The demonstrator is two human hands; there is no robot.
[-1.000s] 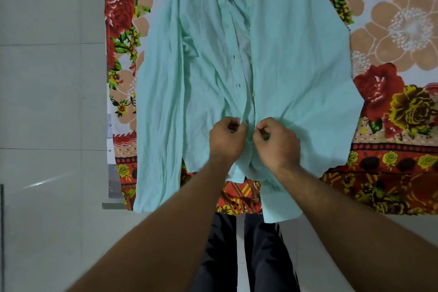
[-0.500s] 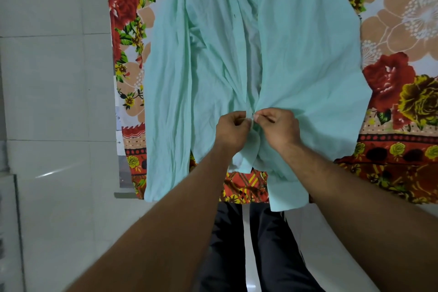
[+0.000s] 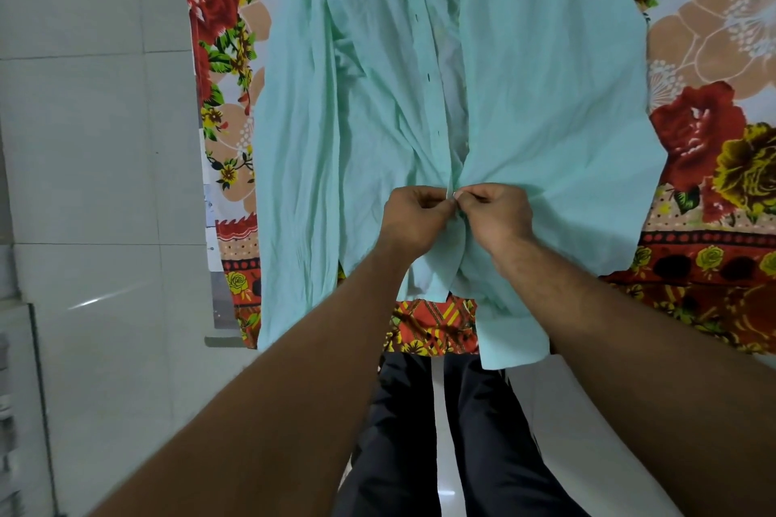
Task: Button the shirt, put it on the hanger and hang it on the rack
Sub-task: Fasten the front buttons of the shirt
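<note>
My two hands, left hand (image 3: pixel 413 218) and right hand (image 3: pixel 497 216), pinch one mint-green cotton shirt's (image 3: pixel 546 97) front edges together on one floral bedsheet (image 3: pixel 714 55).

I see soft, even light with no dark shadows. A bright streak shines on the floor tiles (image 3: pixel 100 300) at nine o'clock. Straight lines bend near the edges, and my arms look blurry.

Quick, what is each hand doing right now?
Left hand: closed, pinching the shirt front edge.
Right hand: closed, pinching the opposite edge.
</note>
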